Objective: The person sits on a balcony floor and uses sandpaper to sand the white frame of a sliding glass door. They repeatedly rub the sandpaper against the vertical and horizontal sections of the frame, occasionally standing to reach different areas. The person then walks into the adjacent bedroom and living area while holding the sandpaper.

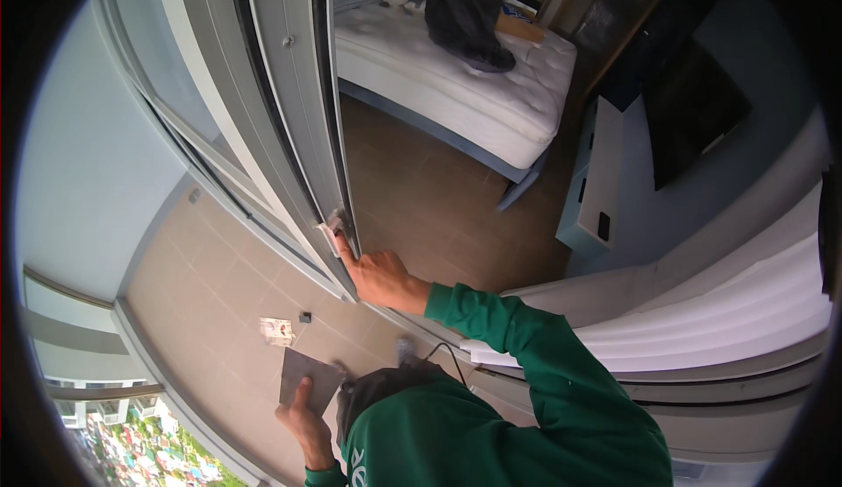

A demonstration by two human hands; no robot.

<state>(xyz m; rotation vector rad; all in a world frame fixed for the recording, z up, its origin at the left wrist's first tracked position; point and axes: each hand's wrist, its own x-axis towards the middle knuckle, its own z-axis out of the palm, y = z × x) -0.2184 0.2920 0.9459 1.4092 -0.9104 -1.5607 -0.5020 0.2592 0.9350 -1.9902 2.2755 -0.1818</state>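
Observation:
My left hand (pixel 305 417) is closed on a flat grey rectangular sheet (pixel 307 380), with the thumb lying across its face. At the edge of the grey sliding door frame (pixel 294 127), my right hand (pixel 377 276) stretches its index finger onto a small whitish patch (pixel 330 226). The other fingers of that hand are curled, and nothing shows in them. Whether the patch is a filler, a piece of cloth or a fitting cannot be told. Green sleeves cover both my arms.
On the tiled floor (pixel 210 268) lie a printed sheet (pixel 276 331) and a small dark block (pixel 305 318). Inside the room are a bed (pixel 465 83), a low white cabinet (pixel 592 175) and a wall screen (pixel 693 110). A pale curtain (pixel 702 285) hangs at right.

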